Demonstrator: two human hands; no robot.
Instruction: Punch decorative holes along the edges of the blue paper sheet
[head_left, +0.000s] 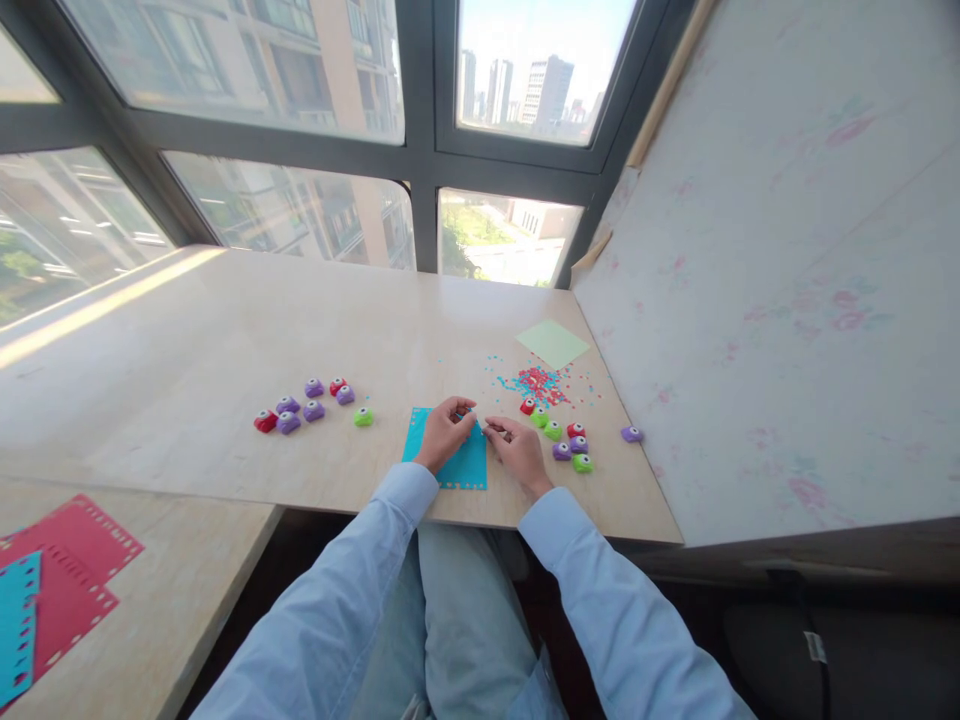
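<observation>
A square sheet of blue paper (469,465) lies on the counter in front of me, with small cut-outs along its edges. My left hand (448,432) is over the sheet's upper middle, thumb and fingers drawn together. Just past the sheet's right edge, my right hand (517,452) has its fingertips pinched close to the left ones. Whatever is between the fingertips is too small to make out. Right of my right hand stand several craft punches in red, purple and green, such as a green punch (583,463) and a purple punch (562,452).
Red and blue confetti (541,384) is heaped beyond my right hand, by a pale green sheet (553,344). More punches stand left, including a red one (265,421). A lone purple punch (631,434) sits near the wall (787,300). Punched red sheets (90,535) lie lower left.
</observation>
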